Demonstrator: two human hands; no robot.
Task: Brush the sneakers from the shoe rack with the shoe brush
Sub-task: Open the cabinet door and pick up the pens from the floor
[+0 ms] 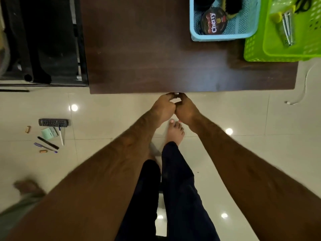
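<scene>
1. Head view, looking straight down: a dark brown cabinet [147,49] fills the upper middle, above a pale tiled floor [243,119].
2. The left hand [164,106] and right hand [186,106] meet at the cabinet's front edge. The fingers of both curl tightly around small shiny door handles [176,95], knuckles touching.
3. The sneakers are not in view; they are probably behind these doors.
4. On the cabinet's far right corner sits a blue basket [222,37]. It holds a round polish tin [212,20] and, just beside it, what looks like the shoe brush [233,6], with dark bristles and a pale wooden back.
5. A green basket [251,53] touches the blue one.
6. A remote [53,122] and pens [48,143] lie on the floor at left.
7. Handling, as a judgement: the brush seems light and rigid, best gripped across its wooden back. Sneakers would be light and soft-sided, best held at the heel or with a hand inside.
</scene>
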